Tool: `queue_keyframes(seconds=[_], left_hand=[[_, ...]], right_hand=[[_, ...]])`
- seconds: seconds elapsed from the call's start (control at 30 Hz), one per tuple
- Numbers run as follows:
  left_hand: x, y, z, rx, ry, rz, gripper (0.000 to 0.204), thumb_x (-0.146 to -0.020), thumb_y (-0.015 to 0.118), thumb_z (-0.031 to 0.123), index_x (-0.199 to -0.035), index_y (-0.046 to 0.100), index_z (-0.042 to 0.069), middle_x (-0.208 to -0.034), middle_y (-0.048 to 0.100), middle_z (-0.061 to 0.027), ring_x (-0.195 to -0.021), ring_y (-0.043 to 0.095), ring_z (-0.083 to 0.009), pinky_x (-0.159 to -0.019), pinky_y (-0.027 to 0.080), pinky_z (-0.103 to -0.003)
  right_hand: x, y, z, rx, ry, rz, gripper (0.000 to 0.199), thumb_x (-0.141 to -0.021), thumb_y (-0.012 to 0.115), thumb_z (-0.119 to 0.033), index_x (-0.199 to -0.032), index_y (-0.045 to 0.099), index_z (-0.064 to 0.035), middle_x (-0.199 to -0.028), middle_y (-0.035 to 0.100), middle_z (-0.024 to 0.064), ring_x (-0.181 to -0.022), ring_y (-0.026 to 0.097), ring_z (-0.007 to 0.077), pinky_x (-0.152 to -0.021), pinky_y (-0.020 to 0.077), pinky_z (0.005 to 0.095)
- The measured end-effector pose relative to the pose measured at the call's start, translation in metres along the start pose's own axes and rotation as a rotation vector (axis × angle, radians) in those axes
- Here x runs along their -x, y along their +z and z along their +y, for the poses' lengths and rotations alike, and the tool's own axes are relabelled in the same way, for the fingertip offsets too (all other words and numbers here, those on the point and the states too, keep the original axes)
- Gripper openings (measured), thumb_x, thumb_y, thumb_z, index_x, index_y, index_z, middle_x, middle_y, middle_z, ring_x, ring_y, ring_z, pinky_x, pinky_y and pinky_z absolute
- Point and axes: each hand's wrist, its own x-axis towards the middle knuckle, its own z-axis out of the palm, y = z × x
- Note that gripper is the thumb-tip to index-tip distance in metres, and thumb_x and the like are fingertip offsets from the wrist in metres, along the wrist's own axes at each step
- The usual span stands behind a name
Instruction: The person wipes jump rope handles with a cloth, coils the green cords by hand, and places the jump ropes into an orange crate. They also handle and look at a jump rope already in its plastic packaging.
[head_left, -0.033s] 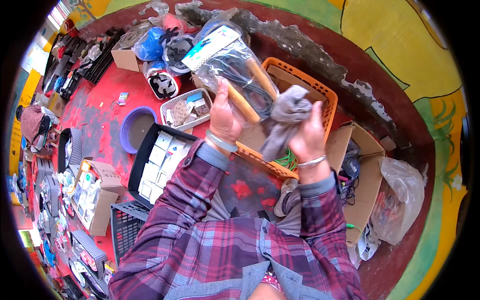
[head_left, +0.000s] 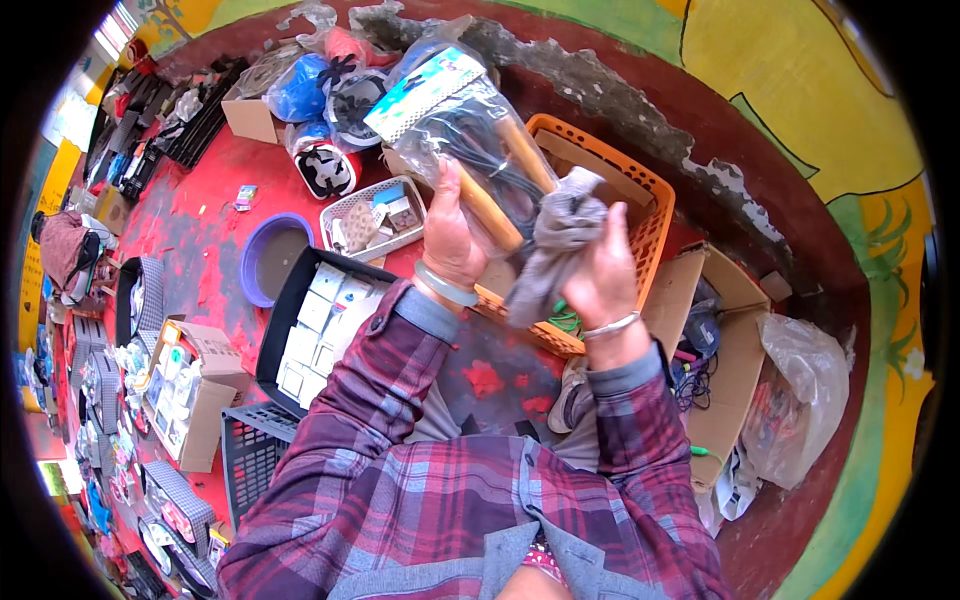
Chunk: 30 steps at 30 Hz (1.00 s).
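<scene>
A skipping rope with two wooden handles and a dark cord lies inside a clear plastic bag with a blue and white header card. My left hand is closed on the lower left edge of this bag, thumb on top. In my right hand is a crumpled grey cloth, held up against or very near the bag's right side; exact contact is unclear. Below both hands sits an orange plastic basket, partly hidden, with cardboard and something green inside.
At right stand an open cardboard box and a clear plastic bag. To the left are a purple basin, a white basket of small items and a black crate of white boxes. Bagged goods lie against the wall.
My right hand has moved a little left with the cloth, which now overlaps the lower right of the bag. My left hand and the bag have hardly moved.
</scene>
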Motion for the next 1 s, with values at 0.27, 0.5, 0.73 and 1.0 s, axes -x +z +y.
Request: queue_keyframes(seconds=[0.27, 0.5, 0.73, 1.0], left_hand=[[0.025, 0.017, -0.025, -0.091, -0.031, -0.186, 0.048, -0.096, 0.04, 0.039, -0.131, 0.036, 0.008, -0.128, 0.046, -0.0084, -0.116, 0.047, -0.0238, -0.101, 0.035, -0.039], [0.026, 0.004, -0.031, -0.313, -0.097, -0.264, 0.046, -0.094, 0.049, 0.029, -0.132, 0.034, 0.006, -0.125, 0.044, -0.0063, -0.117, 0.042, -0.0181, -0.1, 0.033, -0.034], [0.023, 0.009, 0.005, -0.73, -0.489, -0.58, 0.043, -0.09, 0.054, 0.018, -0.127, 0.045, 0.0, -0.124, 0.051, -0.0119, -0.111, 0.052, -0.02, -0.09, 0.044, -0.033], [0.026, 0.012, 0.004, -1.221, 0.31, -0.589, 0.025, -0.08, 0.067, 0.014, -0.099, 0.062, -0.002, -0.103, 0.061, -0.0132, -0.098, 0.057, -0.0211, -0.084, 0.045, -0.031]], right_hand=[[-0.011, 0.029, 0.048, 0.45, -0.325, 0.621, 0.051, -0.087, 0.061, -0.029, -0.13, 0.042, -0.0091, -0.095, 0.054, -0.0006, -0.085, 0.053, 0.0103, -0.072, 0.0472, 0.025], [-0.008, 0.018, 0.019, 0.807, -0.41, 0.699, 0.051, -0.083, 0.067, -0.03, -0.123, 0.051, -0.0037, -0.089, 0.055, -0.0034, -0.072, 0.051, 0.0064, -0.063, 0.0435, 0.0203], [0.005, 0.038, -0.046, 1.006, -0.482, 0.694, 0.047, -0.087, 0.058, -0.043, -0.102, 0.059, 0.0011, -0.073, 0.057, 0.0014, -0.062, 0.058, 0.0109, -0.056, 0.0495, 0.0252], [0.023, 0.042, -0.078, 1.796, -0.359, 0.581, 0.035, -0.089, 0.057, -0.035, -0.099, 0.063, -0.0024, -0.073, 0.064, 0.0065, -0.065, 0.058, 0.0105, -0.061, 0.0477, 0.0283]])
